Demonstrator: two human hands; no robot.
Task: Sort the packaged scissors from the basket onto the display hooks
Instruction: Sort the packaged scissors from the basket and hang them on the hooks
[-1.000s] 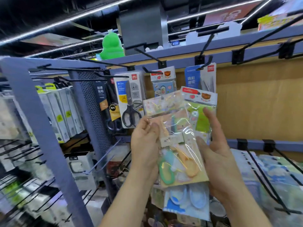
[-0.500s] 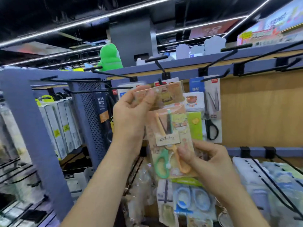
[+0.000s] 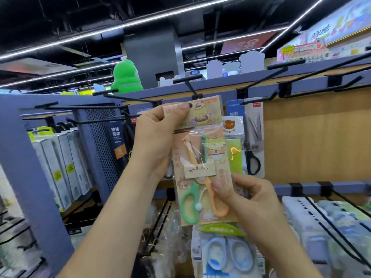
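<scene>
- The scissors pack [image 3: 202, 163], with green and orange handles, is upright between both hands. The left grip [image 3: 154, 137] pinches its header card at the top, and the right grip [image 3: 247, 199] pinches the lower part beside the orange handle.
- A second ago it sat lower, held by its sides. It has since risen, and the left grip has shifted up to the header.
- The black hook [image 3: 191, 88] juts out just above the left grip. The pack looks not yet threaded, so hanging it is likely the current step.
- Beyond the right grip hangs a black-handled pack [image 3: 253, 145], with a blue-handled pack [image 3: 226, 255] beneath.
</scene>
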